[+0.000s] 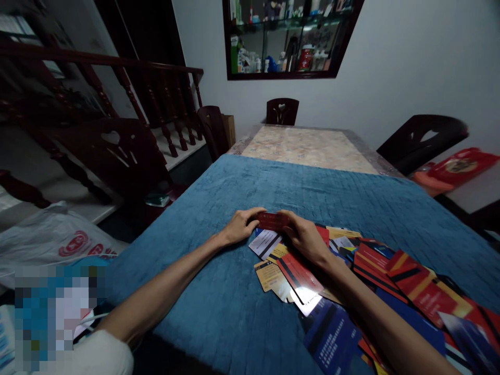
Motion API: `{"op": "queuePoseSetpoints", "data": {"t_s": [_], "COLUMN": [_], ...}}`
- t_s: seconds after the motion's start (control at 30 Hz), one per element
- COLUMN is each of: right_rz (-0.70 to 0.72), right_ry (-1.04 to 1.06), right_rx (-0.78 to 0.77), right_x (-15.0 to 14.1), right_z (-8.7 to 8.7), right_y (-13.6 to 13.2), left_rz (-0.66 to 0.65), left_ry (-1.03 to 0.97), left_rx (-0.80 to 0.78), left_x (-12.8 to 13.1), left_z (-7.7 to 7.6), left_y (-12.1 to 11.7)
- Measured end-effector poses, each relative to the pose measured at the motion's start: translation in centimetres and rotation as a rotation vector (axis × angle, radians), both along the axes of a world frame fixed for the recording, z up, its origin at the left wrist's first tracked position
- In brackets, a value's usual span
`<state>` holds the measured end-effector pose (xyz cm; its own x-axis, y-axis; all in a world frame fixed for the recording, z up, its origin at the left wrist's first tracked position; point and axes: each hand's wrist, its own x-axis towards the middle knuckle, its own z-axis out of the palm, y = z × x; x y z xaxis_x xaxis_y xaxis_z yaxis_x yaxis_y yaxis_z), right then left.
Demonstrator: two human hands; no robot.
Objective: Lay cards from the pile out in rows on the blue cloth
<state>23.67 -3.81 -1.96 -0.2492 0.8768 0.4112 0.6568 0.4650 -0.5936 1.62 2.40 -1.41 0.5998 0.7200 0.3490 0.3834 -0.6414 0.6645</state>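
A dark red card (270,221) is held between both hands by its two short ends, just above the blue cloth. My left hand (240,226) pinches its left end with thumb and fingers. On the other end my right hand (307,237) closes its fingers, its wrist over a spread of loose cards. Beneath and beside the held card lie a white card with a black stripe (264,244), a yellow card (265,275), an orange-red card (299,278) and a dark blue card (332,336). Whether the held piece is one card or a stack, I cannot tell.
A blue cloth (219,312) covers the near part of a stone-patterned table (300,146). More red cards (422,289) overlap at the right. Dark wooden chairs (283,111) surround the table. White plastic bags (58,242) sit at the left, and a red bag (461,166) at the right.
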Motion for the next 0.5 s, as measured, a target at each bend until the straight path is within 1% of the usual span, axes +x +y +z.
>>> {"op": "queuePoseSetpoints", "data": {"t_s": [0.13,0.23,0.4,0.5], "right_rz": [-0.01,-0.016,-0.011,-0.019], "right_ry": [-0.01,-0.014,-0.012,-0.057], "right_rx": [0.026,0.029,0.055,0.082], "right_x": [-0.1,-0.3,-0.7,-0.7], "right_z": [-0.2,0.1,0.4,0.3], "right_y": [0.0,-0.3,-0.5,-0.2], "left_rz": [0.01,0.02,0.051,0.039], "left_ry": [-0.012,-0.019,-0.053,-0.079], "left_rx": [-0.03,-0.063,-0.143,-0.179], "left_x": [0.2,0.2,0.2,0.3], "left_z": [0.1,0.2,0.2,0.3], "left_y": [-0.1,0.0,0.6,1.1]}}
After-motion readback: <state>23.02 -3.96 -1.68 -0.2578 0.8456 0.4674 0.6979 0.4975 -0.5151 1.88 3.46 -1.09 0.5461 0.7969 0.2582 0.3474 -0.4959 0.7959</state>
